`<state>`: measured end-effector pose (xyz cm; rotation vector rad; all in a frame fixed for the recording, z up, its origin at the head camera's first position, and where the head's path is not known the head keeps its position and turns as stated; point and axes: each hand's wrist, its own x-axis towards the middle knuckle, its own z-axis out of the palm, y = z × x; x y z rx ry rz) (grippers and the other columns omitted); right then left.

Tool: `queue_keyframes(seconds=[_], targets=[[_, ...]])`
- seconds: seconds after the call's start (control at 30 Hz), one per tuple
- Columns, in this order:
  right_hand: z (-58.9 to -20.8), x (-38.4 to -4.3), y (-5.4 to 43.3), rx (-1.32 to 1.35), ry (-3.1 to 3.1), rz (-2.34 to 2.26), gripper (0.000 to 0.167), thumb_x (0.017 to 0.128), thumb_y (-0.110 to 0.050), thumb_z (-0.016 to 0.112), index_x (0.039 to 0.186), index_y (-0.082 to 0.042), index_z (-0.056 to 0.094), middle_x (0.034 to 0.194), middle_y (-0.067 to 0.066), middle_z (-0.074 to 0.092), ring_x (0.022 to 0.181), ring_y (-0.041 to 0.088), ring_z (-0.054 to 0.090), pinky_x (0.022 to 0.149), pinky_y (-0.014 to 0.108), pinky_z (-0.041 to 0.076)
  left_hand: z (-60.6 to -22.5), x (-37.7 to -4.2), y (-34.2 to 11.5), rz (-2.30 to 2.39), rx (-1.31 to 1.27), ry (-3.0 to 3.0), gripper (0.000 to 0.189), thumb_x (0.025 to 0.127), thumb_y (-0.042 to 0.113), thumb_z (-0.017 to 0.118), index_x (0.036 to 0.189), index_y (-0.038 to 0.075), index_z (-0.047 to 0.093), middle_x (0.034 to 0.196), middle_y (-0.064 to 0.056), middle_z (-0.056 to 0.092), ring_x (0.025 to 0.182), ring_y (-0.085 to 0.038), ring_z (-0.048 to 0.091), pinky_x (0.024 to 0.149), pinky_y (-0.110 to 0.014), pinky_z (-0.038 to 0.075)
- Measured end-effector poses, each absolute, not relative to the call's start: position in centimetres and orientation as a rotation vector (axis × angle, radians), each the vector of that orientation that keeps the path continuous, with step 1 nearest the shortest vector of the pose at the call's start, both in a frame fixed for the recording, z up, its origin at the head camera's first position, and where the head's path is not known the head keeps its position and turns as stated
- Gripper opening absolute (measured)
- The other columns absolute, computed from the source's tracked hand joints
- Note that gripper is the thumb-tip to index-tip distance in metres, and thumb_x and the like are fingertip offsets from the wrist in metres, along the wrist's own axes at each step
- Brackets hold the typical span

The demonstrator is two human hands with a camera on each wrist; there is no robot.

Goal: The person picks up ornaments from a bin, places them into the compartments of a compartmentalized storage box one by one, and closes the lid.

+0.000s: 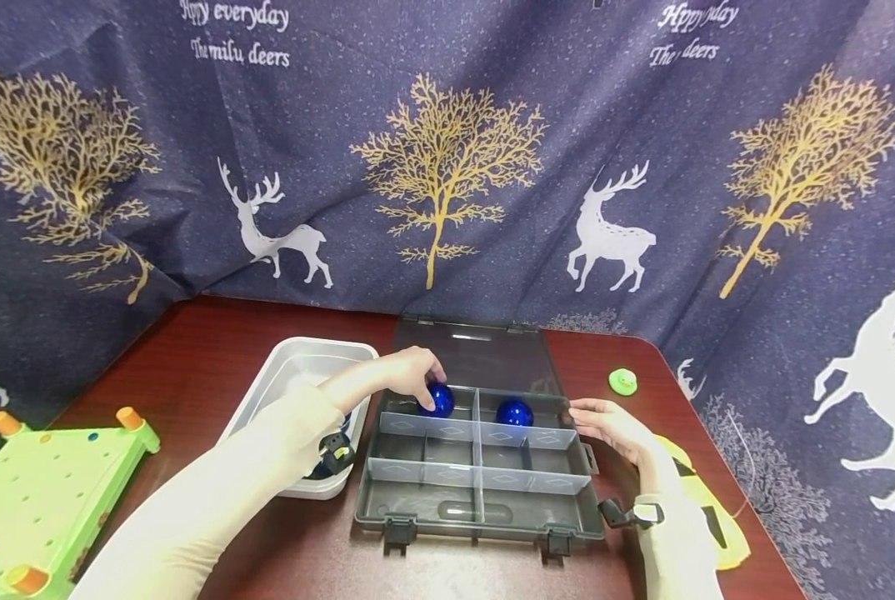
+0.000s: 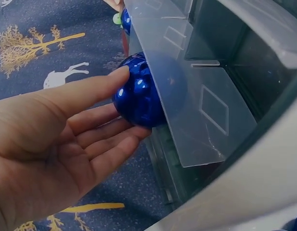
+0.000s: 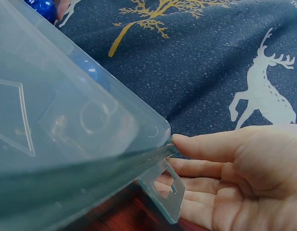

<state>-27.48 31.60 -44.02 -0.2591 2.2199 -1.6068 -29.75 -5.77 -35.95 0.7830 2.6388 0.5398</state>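
Observation:
A dark translucent organizer box (image 1: 432, 527) with its lid (image 1: 485, 358) folded back lies on the table, split by clear dividers (image 2: 213, 108). My left hand (image 1: 414, 372) holds a shiny blue ball (image 1: 440, 402) at the back left compartment, thumb on one side and fingers under the other. In the left wrist view the ball overlaps a divider's edge. A second blue ball (image 1: 515, 413) sits in the back right compartment. My right hand (image 3: 230, 178) grips the box's right wall near the back corner, thumb on the rim and fingers outside beside the side tab (image 3: 170, 192).
A white bin (image 1: 267, 379) with dark blue things in it stands left of the box, partly behind my left arm. A green pegged board (image 1: 50, 492) is at far left. A green rubber duck (image 1: 623, 382) and a yellow object (image 1: 728, 533) are on the right.

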Motion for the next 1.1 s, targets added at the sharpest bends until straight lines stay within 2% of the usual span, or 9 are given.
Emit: queue_keyframes(seconds=[0.37, 0.57, 0.8, 0.9, 1.0, 1.1], targets=[[-44.0, -27.5, 31.5, -0.256, 2.223, -1.601, 0.056, 0.100, -0.013, 0.051, 0.137, 0.024, 0.031, 0.139, 0.036, 0.045, 0.102, -0.001, 0.062, 0.093, 0.020, 0.051, -36.1, -29.7, -5.5, 0.473, 0.801, 2.667, 0.036, 0.079, 0.019, 0.081, 0.109, 0.002, 0.072, 0.104, -0.010, 0.075, 0.100, -0.019, 0.070, 0.091, -0.030, 0.054], [-44.0, -27.5, 31.5, -0.254, 2.225, -1.606, 0.056, 0.100, -0.013, 0.051, 0.137, 0.024, 0.032, 0.137, 0.033, 0.049, 0.100, -0.002, 0.062, 0.091, 0.018, 0.051, -34.7, -29.5, -6.3, 0.584, 0.887, 2.607, 0.041, 0.082, 0.019, 0.078, 0.116, -0.003, 0.068, 0.113, -0.015, 0.072, 0.104, -0.022, 0.069, 0.091, -0.029, 0.054], [-44.0, -27.5, 31.6, -0.305, 2.181, -1.655, 0.054, 0.100, -0.008, 0.049, 0.134, 0.028, 0.028, 0.125, 0.016, 0.063, 0.099, -0.004, 0.062, 0.088, 0.016, 0.052, -31.8, -29.2, -9.8, 0.805, 0.973, 2.518, 0.044, 0.085, 0.019, 0.076, 0.122, -0.001, 0.065, 0.121, -0.016, 0.069, 0.108, -0.027, 0.069, 0.090, -0.031, 0.056], [-44.0, -27.4, 31.5, -0.302, 2.182, -1.654, 0.054, 0.099, -0.008, 0.049, 0.134, 0.028, 0.028, 0.126, 0.019, 0.062, 0.099, -0.005, 0.062, 0.088, 0.017, 0.052, -31.2, -29.4, -12.0, 0.871, 0.935, 2.521, 0.044, 0.085, 0.019, 0.076, 0.122, -0.002, 0.065, 0.120, -0.016, 0.069, 0.108, -0.029, 0.068, 0.091, -0.035, 0.056], [-44.0, -27.4, 31.5, -0.272, 2.204, -1.632, 0.055, 0.100, -0.009, 0.050, 0.136, 0.026, 0.029, 0.133, 0.030, 0.055, 0.100, -0.004, 0.062, 0.090, 0.018, 0.052, -31.3, -29.6, -14.3, 0.910, 0.900, 2.550, 0.043, 0.085, 0.018, 0.076, 0.121, -0.003, 0.066, 0.119, -0.018, 0.069, 0.107, -0.029, 0.069, 0.091, -0.038, 0.056], [-44.0, -27.4, 31.6, -0.249, 2.219, -1.613, 0.055, 0.100, -0.011, 0.050, 0.137, 0.025, 0.030, 0.139, 0.036, 0.046, 0.101, -0.003, 0.061, 0.092, 0.019, 0.052, -31.9, -29.8, -16.5, 0.942, 0.874, 2.570, 0.041, 0.085, 0.016, 0.075, 0.119, -0.005, 0.066, 0.117, -0.021, 0.069, 0.106, -0.031, 0.069, 0.091, -0.042, 0.056]])
